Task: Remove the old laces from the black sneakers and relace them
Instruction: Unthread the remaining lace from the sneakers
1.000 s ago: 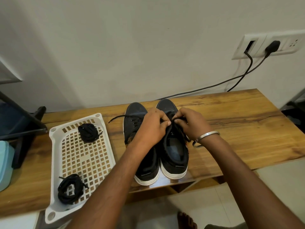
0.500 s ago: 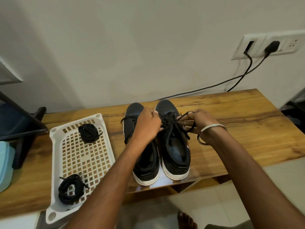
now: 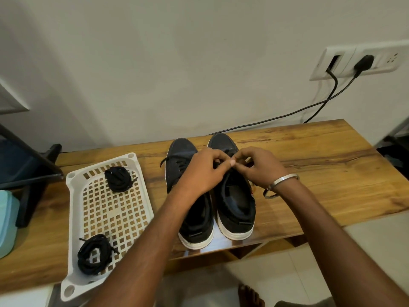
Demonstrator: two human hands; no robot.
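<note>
Two black sneakers with white soles stand side by side on the wooden table (image 3: 332, 156), toes toward the wall. Over the lacing of the right sneaker (image 3: 236, 204), my left hand (image 3: 203, 171) and my right hand (image 3: 259, 167) meet, each pinching the black lace; my fingers hide most of it. A loose lace end (image 3: 170, 159) trails off the left sneaker (image 3: 181, 151) to the left. A white perforated tray (image 3: 115, 211) holds two coiled black lace bundles, one at the far end (image 3: 119, 177), one at the near end (image 3: 95, 254).
A black stand (image 3: 33, 169) and a light blue container (image 3: 6, 220) sit at the table's left end. Black cables (image 3: 287, 114) run from a wall socket (image 3: 363, 62) down behind the table. Bare wood lies right of the sneakers. A bare foot (image 3: 250, 295) shows below.
My hands had pulled apart, stretching the lace sideways half a second ago; now they have come back together over the right sneaker's lacing, fingertips nearly touching.
</note>
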